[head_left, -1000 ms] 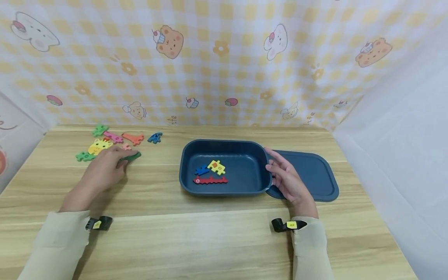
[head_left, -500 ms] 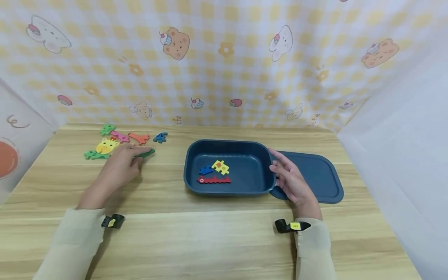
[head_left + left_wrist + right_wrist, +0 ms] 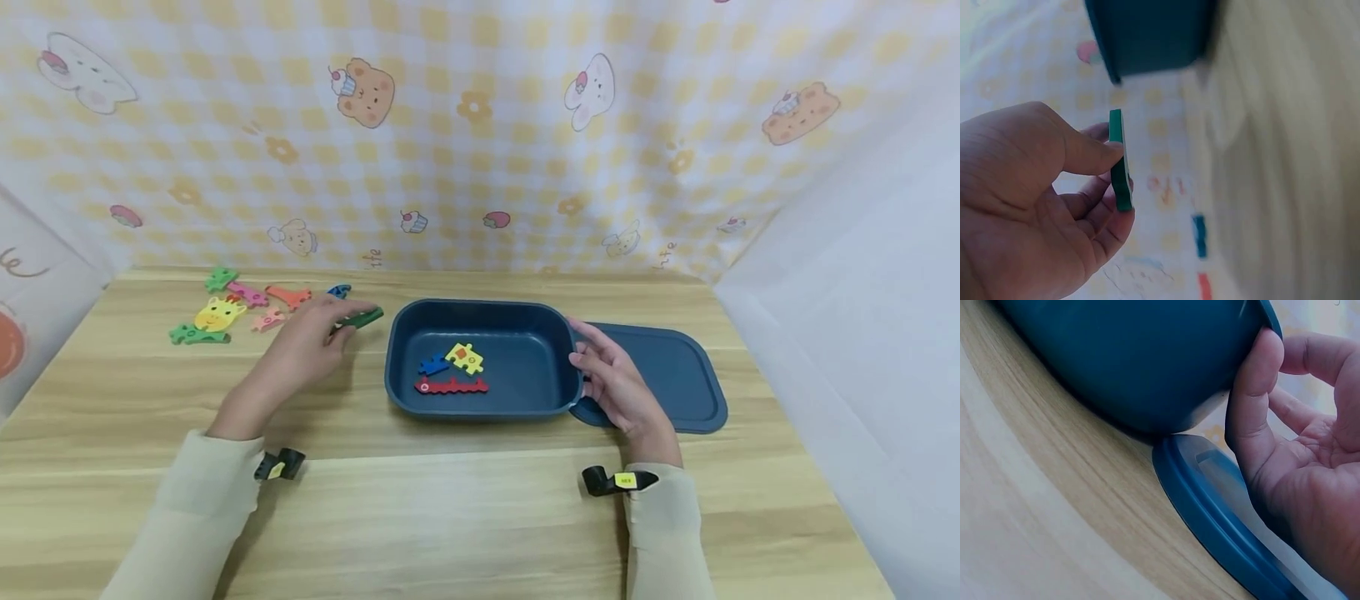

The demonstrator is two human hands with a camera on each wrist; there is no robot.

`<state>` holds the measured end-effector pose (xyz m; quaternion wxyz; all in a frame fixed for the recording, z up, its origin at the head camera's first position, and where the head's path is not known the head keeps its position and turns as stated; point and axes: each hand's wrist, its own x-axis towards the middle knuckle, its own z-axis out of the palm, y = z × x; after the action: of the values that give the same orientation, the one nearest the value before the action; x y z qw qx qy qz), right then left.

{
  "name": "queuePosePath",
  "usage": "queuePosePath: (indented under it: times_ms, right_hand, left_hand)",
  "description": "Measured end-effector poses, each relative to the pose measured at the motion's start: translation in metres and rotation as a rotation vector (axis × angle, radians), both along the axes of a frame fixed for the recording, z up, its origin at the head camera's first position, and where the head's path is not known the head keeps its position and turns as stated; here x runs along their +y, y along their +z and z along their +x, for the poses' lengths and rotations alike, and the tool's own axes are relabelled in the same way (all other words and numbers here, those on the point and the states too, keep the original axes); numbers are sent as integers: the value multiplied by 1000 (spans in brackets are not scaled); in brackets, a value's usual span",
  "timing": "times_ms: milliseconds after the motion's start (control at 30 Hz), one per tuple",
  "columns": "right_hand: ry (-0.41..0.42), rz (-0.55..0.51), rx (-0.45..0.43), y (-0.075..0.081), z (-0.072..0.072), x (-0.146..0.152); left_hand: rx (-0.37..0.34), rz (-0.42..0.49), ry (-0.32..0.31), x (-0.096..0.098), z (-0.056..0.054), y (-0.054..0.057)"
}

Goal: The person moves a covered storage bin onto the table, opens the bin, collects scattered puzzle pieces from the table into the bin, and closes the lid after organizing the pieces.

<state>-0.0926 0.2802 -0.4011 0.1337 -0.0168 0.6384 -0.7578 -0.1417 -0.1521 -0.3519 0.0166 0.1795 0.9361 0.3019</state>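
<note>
My left hand (image 3: 300, 346) pinches a thin green puzzle piece (image 3: 362, 318) between thumb and fingers, just left of a dark blue box. The left wrist view shows the green piece (image 3: 1121, 159) edge-on, upright. My right hand (image 3: 622, 387) grips the right end of the box (image 3: 525, 414), thumb and fingertips at its rim. In the right wrist view, curled fingers (image 3: 1254, 387) meet the rim of the box (image 3: 1147, 356). Inside the box lie a red wavy piece (image 3: 453, 387), a blue piece (image 3: 432, 364) and a yellow piece (image 3: 465, 358).
A matching blue lid (image 3: 667, 375) lies partly beneath the box's right end. Colourful puzzle pieces lie at the back left: a yellow giraffe head (image 3: 219, 314), a green piece (image 3: 197, 335), an orange piece (image 3: 288, 296) and others. A patterned curtain (image 3: 472, 150) stands behind the table.
My left hand has carried the green puzzle piece rightward from the loose pieces to close beside the box. My right hand has stayed at the box's right end.
</note>
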Motion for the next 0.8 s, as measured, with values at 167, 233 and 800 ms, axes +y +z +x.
queuePosePath:
  times_ms: [167,233,800]
  right_hand:
    - [1,8,10,0,-2,0]
    - [-1,6,4,-1,-2,0]
    - [38,-7,5,2,2,3]
  left_hand:
    - [19,53,-35,17,5,12]
    - [2,75,-59,23,7,17]
    - [1,78,-159,57,15,24]
